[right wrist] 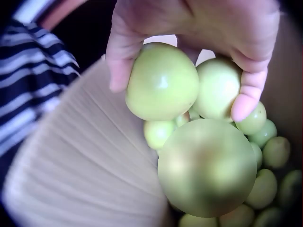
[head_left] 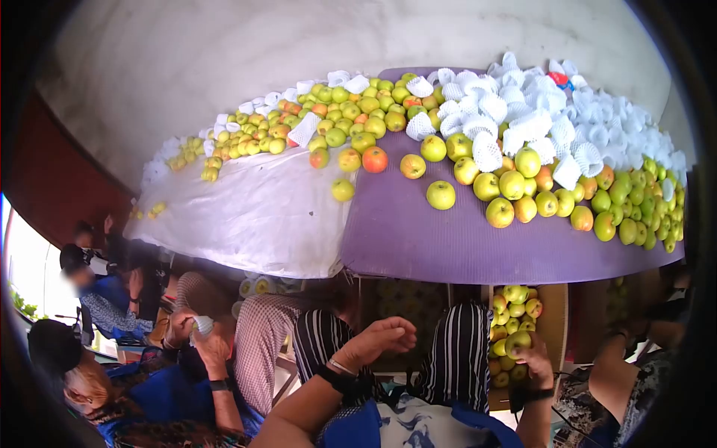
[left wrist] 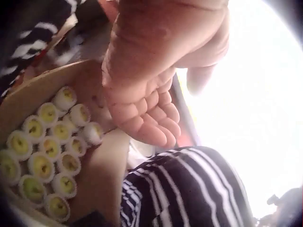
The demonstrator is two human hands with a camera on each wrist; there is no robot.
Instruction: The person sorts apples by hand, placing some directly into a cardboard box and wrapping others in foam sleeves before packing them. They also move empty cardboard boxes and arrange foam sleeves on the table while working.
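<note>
Two round yellow-green apples (right wrist: pixel 162 82) sit over other loose apples (head_left: pixel 515 293) inside a tan cardboard box (head_left: pixel 551 321); a blurred nearer apple (right wrist: pixel 208 168) may be held too. White foam-net sleeves (head_left: pixel 529 127) crowd the ribbed purple mat (head_left: pixel 448 246). The right hand (right wrist: pixel 203 28) grips the pair, thumb opposite fingers; the left hand (head_left: pixel 385 336) hangs relaxed, fingers slightly bent.

White cloth (head_left: pixel 261 205) beside purple mat (head_left: pixel 448 250)

Table (head_left: pixel 388 261) covered with white cloth (head_left: pixel 254 201), purple sheet (head_left: pixel 463 243); backed by pale surface (head_left: pixel 358 37); dark-red panel (head_left: pixel 71 175) seen above glare (head_left: pixel 28 257).
</note>
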